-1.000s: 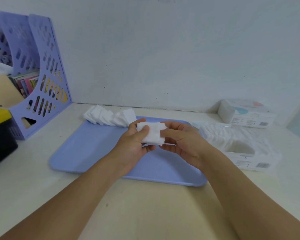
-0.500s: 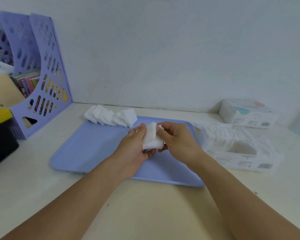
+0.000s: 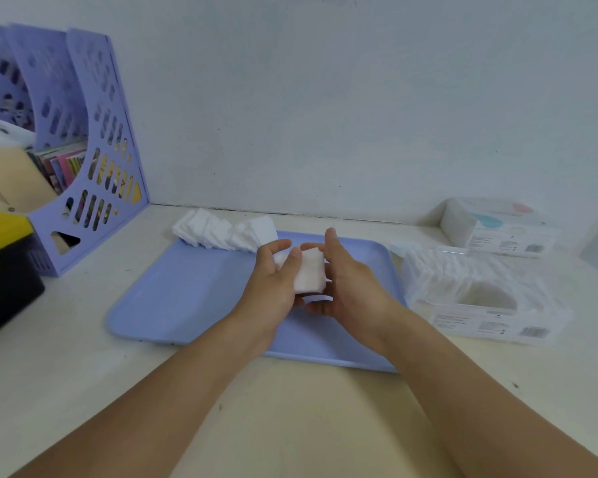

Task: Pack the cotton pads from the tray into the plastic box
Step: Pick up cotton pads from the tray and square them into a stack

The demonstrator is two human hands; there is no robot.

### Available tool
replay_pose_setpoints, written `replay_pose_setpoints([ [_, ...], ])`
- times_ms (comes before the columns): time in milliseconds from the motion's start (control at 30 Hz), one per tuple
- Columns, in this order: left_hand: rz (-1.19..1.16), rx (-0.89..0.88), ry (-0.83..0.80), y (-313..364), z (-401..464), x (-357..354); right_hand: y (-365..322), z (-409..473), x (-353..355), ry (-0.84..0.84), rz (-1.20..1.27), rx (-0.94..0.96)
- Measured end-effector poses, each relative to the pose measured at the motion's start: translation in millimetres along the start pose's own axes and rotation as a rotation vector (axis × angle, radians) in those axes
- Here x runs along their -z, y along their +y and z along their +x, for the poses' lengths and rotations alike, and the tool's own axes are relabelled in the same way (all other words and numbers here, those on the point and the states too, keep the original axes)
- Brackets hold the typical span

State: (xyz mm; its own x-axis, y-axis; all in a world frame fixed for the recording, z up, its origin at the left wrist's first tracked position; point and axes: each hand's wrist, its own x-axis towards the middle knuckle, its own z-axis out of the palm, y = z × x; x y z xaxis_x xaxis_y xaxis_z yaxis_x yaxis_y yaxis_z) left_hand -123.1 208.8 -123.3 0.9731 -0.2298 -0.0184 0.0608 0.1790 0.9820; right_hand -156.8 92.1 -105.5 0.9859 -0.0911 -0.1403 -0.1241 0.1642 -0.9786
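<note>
A small stack of white cotton pads is held above the blue tray. My left hand grips the stack, thumb across its front. Against the stack's right side lies my right hand, fingers straight and pointing up, palm cupping it from below. A fanned row of more cotton pads lies at the tray's far left corner. The clear plastic box stands right of the tray, with pads filling much of it and a gap near the front.
A second white box stands behind the plastic box by the wall. A purple file holder with books stands at the far left, and a black and yellow case sits at the left edge.
The stack has been squared up between both hands. My right hand's fingers have straightened and now press flat against the stack's side. The view has shifted slightly.
</note>
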Motion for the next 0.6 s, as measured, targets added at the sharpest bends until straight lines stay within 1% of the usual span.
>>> replay_pose_setpoints([
  [67, -0.016, 0.026, 0.026, -2.7, -0.5, -5.8, 7.7, -0.6, -4.7, -0.039, -0.156, 0.089],
  [133, -0.088, 0.068, 0.055, -5.3, 0.0, -9.8, 18.0, 0.6, -9.0, -0.054, -0.311, 0.162],
  [167, -0.137, 0.094, 0.058, -5.4, 0.4, -10.3, 21.8, 1.0, -10.5, -0.048, -0.351, 0.195],
  [233, -0.222, 0.161, 0.031, -2.1, 0.6, -8.6, 22.9, 0.9, -13.7, 0.064, -0.450, 0.314],
  [300, -0.243, 0.215, -0.032, 0.5, -0.3, -7.2, 20.6, 2.9, -13.0, 0.187, -0.590, 0.515],
  [333, -0.258, 0.234, -0.064, 0.4, -0.5, -7.6, 19.6, 5.1, -12.0, 0.208, -0.627, 0.606],
  [400, -0.322, 0.272, -0.109, 1.0, -1.4, -9.1, 21.3, 11.6, -14.5, 0.240, -0.617, 0.690],
  [433, -0.347, 0.278, -0.107, 1.7, -0.2, -8.4, 22.6, 16.2, -18.0, 0.268, -0.588, 0.694],
  [500, -0.341, 0.271, -0.085, 5.6, 5.0, -1.9, 17.6, 28.3, -27.5, 0.282, -0.527, 0.595],
  [567, -0.311, 0.225, -0.030, 11.3, 14.2, 9.1, 0.1, 42.8, -34.2, 0.238, -0.360, 0.423],
  [600, -0.340, 0.197, 0.015, 15.0, 19.6, 17.1, -11.1, 51.4, -36.4, 0.229, -0.274, 0.344],
])
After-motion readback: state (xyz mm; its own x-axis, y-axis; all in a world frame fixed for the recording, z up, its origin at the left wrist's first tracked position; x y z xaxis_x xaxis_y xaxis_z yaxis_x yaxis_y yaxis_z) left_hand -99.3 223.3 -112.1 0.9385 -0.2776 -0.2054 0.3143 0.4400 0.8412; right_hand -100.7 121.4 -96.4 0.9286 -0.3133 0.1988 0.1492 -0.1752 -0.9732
